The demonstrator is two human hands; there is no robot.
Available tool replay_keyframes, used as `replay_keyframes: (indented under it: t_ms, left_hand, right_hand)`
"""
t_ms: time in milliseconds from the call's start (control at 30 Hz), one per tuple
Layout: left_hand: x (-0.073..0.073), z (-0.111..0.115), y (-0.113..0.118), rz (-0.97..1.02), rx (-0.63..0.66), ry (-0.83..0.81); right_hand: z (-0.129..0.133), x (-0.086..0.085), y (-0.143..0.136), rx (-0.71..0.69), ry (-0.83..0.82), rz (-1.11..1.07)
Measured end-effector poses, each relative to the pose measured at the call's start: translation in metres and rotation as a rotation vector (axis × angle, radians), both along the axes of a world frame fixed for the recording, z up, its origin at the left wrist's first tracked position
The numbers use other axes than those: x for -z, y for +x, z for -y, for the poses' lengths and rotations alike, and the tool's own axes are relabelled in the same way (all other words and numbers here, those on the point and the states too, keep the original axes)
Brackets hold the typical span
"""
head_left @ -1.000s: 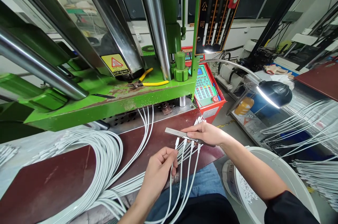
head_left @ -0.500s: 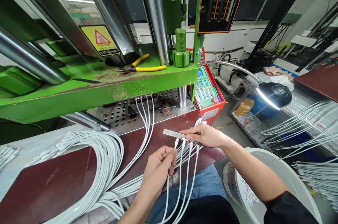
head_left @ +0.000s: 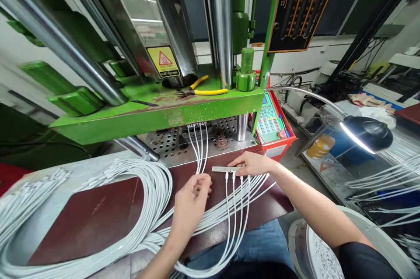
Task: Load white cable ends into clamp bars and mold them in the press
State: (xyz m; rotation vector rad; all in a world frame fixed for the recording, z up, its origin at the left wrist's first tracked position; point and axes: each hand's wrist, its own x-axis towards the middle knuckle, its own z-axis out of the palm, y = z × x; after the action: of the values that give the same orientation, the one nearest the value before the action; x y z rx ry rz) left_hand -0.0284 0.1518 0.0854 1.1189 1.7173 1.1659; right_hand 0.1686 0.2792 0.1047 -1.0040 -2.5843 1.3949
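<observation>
My right hand [head_left: 254,164] grips the right end of a flat metal bar [head_left: 223,169], just above the dark red board [head_left: 262,213]. Several white cables [head_left: 234,200] with white plugs hang from the bar's lower edge and loop down over my lap. Left of the bar, my left hand [head_left: 193,196] is raised over the board with its fingers curled together; nothing can be made out between them. Behind it, several white cables [head_left: 197,150] run into the slot beneath the green press [head_left: 170,114]. A bundle of white cables [head_left: 226,209] lies across the board.
A large coil of white cables [head_left: 164,182] lies at the left. Yellow-handled pliers [head_left: 210,92] rest on the press. A red control box [head_left: 278,143], a lamp [head_left: 369,132] and a pale bin [head_left: 393,235] stand at the right.
My left hand has let go of the leftmost hanging cable and moved away to the left. The bar is more level, still in my right hand. The view has swung left.
</observation>
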Motion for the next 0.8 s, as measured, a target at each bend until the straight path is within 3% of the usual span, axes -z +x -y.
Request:
replay_keyframes:
  t_ms: [67,200,267,333,467,633,800]
  left_hand:
    - [-0.003,-0.014,-0.017,0.005,-0.132,0.061]
    - [-0.008,-0.057,-0.041,0.291,-0.365,0.045]
    - [-0.008,-0.079,-0.044,0.418,-0.349,-0.015]
    - [-0.006,-0.097,-0.043,0.547,-0.246,-0.109]
    - [-0.002,-0.114,-0.041,0.767,-0.031,-0.239]
    - [-0.006,-0.113,-0.049,0.883,0.045,-0.177]
    - [-0.009,-0.111,-0.052,0.918,0.045,-0.140]
  right_hand:
    - [0.004,-0.002,-0.012,-0.033,0.223,0.072]
    - [0.024,-0.003,-0.033,-0.103,0.643,0.233]
    - [0.031,-0.001,-0.039,-0.156,0.780,0.272]
    - [0.036,0.004,-0.041,-0.194,0.854,0.277]
    - [0.037,0.011,-0.034,-0.170,0.860,0.238]
    - [0.011,-0.004,-0.041,-0.102,0.691,0.034]
    - [-0.062,-0.022,-0.094,0.359,0.441,-0.084]
